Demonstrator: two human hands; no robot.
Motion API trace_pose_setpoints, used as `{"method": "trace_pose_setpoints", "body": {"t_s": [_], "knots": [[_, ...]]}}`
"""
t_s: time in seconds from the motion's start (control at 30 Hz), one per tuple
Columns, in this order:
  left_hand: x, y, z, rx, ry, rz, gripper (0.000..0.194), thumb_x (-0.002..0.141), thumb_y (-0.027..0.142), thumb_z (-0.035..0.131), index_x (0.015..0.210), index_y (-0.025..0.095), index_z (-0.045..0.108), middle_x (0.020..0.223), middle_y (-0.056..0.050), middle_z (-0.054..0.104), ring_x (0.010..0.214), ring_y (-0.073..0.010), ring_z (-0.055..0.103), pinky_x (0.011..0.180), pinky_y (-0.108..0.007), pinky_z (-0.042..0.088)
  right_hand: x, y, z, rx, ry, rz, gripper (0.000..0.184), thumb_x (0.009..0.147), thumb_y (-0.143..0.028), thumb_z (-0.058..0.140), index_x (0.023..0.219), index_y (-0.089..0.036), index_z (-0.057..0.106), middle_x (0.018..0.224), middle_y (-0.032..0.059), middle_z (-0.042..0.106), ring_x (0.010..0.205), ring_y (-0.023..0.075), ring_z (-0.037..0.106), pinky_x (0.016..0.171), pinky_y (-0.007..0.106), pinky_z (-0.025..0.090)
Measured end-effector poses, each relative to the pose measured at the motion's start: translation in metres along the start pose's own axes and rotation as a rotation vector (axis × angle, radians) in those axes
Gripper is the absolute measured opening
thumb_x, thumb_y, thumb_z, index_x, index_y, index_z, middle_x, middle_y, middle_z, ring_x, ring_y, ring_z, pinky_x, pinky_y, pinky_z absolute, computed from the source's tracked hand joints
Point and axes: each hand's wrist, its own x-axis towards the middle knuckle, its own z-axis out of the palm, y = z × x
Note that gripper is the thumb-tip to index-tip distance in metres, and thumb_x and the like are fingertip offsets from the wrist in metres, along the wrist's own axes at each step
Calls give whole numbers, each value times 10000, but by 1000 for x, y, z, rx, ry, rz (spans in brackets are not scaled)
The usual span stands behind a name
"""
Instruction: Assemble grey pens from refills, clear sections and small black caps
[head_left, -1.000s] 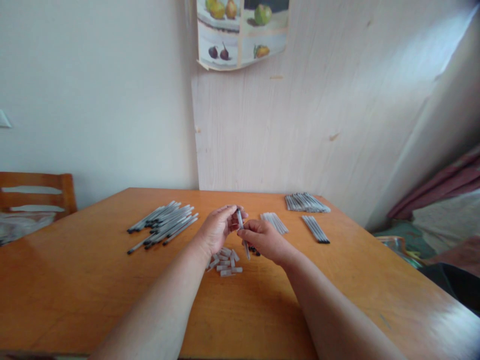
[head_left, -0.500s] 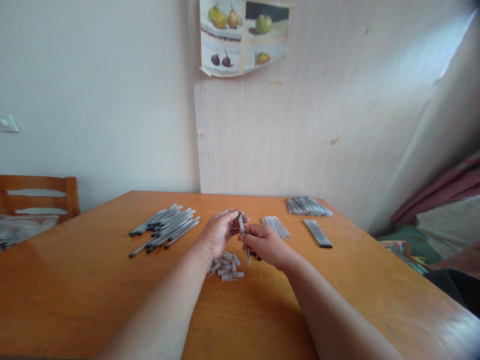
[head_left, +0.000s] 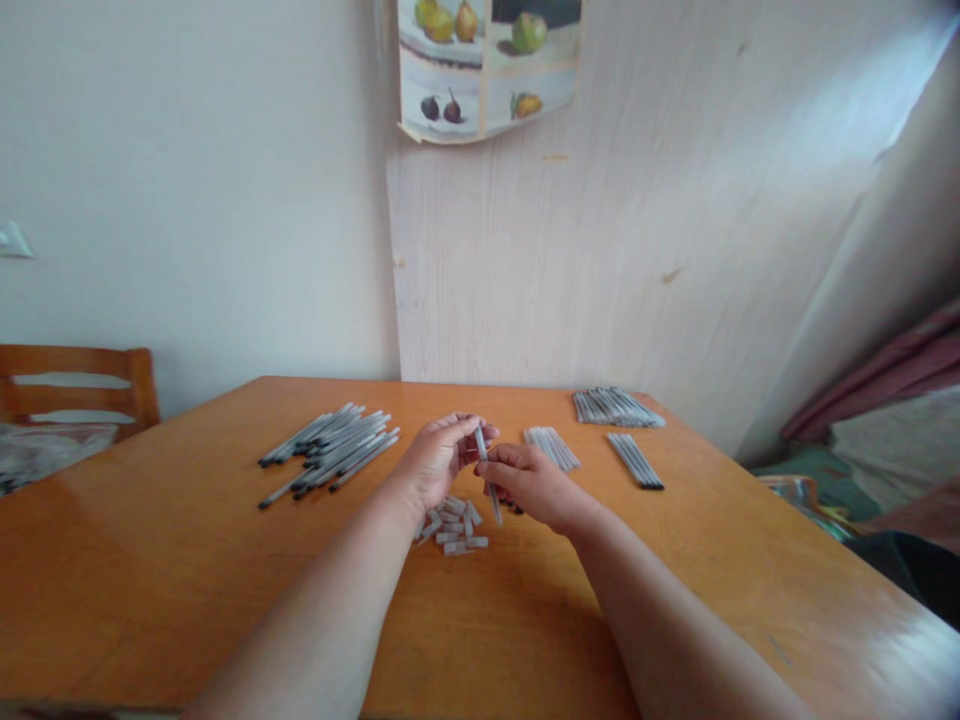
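Both hands are on one slim pen (head_left: 482,445), held slanting above the middle of the table. My left hand (head_left: 441,455) pinches its upper end between thumb and fingers. Around the lower part of the barrel, my right hand (head_left: 525,482) is closed, and the thin lower end sticks out below the fingers. Under the hands lies a loose pile of short translucent pen caps (head_left: 454,530). Small black pieces (head_left: 512,507) show partly beneath my right hand, mostly hidden by it.
On the left lies a heap of grey pens with black ends (head_left: 337,450). To the right are a row of clear tubes (head_left: 551,447), a small row of pens (head_left: 635,461) and a bundle of pens (head_left: 616,408). A wooden chair (head_left: 141,385) stands beyond the table's (head_left: 225,600) left edge.
The view has tilted down slightly, so the table sits a little higher. The pen's upper end looked dark before and looks pale now. Both hands keep their hold with little movement.
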Motion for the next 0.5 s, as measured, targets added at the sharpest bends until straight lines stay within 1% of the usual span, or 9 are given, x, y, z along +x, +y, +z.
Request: {"method": "trace_pose_setpoints", "body": {"t_s": [0.13,0.23,0.33,0.5], "knots": [[0,0,0,-18,-24,-8,247,788,337,690,914,126,659,865,-108,726,757,-170,670,680,-268,472,0,-2,0,37,10,5,218,833,-349,576,709,-170,570,604,-21,540,527,85,461,500,212,351],[0,-2,0,-15,-3,-13,285,781,388,703,908,138,652,852,-97,722,724,-162,660,649,-266,470,-1,-3,0,6,29,-2,234,833,-359,574,699,-168,577,603,-18,544,530,85,465,504,213,358],[1,-4,0,29,34,16,279,744,376,747,855,147,634,837,-76,717,695,-138,639,640,-254,464,-1,-3,-1,-33,33,-11,253,838,-379,573,701,-165,579,602,-15,552,520,84,462,493,213,352],[3,-4,-1,44,103,71,281,704,358,777,811,151,620,818,-60,710,677,-124,625,622,-242,445,1,0,0,-41,108,-25,243,811,-404,634,835,-171,568,629,-24,569,513,87,477,470,209,348]]}}
